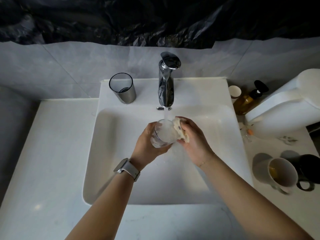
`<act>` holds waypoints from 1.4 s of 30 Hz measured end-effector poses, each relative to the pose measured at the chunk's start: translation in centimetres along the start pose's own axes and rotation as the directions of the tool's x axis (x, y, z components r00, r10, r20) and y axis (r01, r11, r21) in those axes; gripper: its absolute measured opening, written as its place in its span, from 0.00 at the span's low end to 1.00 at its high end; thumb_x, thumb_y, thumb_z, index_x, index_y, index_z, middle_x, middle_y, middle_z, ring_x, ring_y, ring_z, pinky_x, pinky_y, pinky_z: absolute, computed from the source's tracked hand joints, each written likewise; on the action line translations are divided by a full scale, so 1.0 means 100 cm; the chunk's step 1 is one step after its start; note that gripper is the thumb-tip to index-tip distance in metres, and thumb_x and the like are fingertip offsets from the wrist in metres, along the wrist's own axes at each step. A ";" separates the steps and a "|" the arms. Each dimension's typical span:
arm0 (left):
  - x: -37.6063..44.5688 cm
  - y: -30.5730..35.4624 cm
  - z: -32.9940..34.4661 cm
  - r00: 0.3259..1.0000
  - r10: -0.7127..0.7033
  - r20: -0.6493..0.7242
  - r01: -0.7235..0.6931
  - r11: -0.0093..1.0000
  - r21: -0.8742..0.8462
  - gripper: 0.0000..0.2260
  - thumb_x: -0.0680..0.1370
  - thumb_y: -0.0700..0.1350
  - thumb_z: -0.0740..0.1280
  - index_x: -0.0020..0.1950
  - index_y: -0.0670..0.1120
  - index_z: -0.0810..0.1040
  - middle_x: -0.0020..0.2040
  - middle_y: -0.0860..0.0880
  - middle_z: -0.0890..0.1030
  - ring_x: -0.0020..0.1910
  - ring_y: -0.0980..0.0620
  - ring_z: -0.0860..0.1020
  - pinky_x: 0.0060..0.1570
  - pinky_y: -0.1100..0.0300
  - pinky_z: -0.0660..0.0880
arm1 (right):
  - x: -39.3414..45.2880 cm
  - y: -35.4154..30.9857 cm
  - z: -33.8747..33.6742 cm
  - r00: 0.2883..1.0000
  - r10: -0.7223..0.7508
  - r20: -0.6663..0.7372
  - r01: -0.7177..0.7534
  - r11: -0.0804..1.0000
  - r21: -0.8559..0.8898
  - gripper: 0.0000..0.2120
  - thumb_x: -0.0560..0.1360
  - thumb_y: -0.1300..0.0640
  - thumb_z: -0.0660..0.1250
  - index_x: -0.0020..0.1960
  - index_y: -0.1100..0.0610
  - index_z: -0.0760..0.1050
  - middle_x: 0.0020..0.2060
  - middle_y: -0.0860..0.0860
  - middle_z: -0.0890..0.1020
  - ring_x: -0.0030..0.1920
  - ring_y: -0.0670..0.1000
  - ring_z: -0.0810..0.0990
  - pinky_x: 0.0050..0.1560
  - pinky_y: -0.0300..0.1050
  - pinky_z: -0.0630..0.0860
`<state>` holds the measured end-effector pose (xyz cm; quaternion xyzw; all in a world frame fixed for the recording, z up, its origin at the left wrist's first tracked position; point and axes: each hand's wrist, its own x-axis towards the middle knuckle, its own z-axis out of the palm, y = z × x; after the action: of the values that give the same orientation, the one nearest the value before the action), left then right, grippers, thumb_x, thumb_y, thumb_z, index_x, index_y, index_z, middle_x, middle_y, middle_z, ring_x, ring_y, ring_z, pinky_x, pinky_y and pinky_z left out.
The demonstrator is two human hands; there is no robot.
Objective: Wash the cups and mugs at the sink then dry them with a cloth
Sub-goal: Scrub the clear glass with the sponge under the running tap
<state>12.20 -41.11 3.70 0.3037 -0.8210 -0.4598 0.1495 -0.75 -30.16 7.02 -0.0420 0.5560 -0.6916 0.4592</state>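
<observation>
Clear glass cup (162,134) sits mid-frame over the white sink (121,153) basin, tilted under the water stream (166,116) from the chrome faucet (165,87), with open basin on all sides. The left hand (147,144) curls its fingers (152,126) round the cup's left wall; the right hand (194,137) pinches a crumpled pale cloth (180,129) against its right rim. At lower right on the tabletop (270,205), a white mug (282,174) touches a black mug (308,168).
</observation>
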 end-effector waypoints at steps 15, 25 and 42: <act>0.037 0.000 -0.018 0.969 -0.086 -0.232 0.112 0.988 0.102 0.29 0.63 0.47 0.80 0.58 0.43 0.73 0.51 0.48 0.79 0.49 0.47 0.78 0.43 0.59 0.70 | 0.023 0.028 0.061 0.970 0.041 -0.238 -0.043 0.999 -0.004 0.14 0.79 0.52 0.63 0.39 0.60 0.73 0.29 0.56 0.69 0.25 0.50 0.67 0.27 0.37 0.63; 0.022 0.023 0.000 0.872 -0.469 0.139 0.441 0.632 -0.637 0.32 0.70 0.59 0.70 0.64 0.38 0.70 0.46 0.42 0.82 0.36 0.50 0.82 0.30 0.61 0.75 | 0.021 0.034 0.037 0.949 -0.302 -0.088 0.256 0.904 -0.342 0.14 0.79 0.50 0.62 0.57 0.58 0.76 0.53 0.59 0.80 0.54 0.58 0.80 0.50 0.50 0.78; -0.001 0.022 0.019 0.728 -0.486 0.484 0.599 0.107 -0.794 0.24 0.79 0.65 0.58 0.59 0.46 0.75 0.49 0.46 0.79 0.44 0.52 0.77 0.45 0.59 0.73 | 0.007 0.021 0.031 0.838 -0.516 0.178 0.480 0.542 -0.690 0.06 0.77 0.59 0.65 0.50 0.60 0.79 0.48 0.50 0.80 0.49 0.45 0.80 0.50 0.38 0.75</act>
<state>10.53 -38.93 4.53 0.4184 -0.2487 -0.8706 0.0716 1.85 -32.82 6.25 -0.3556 0.7532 -0.5240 0.1780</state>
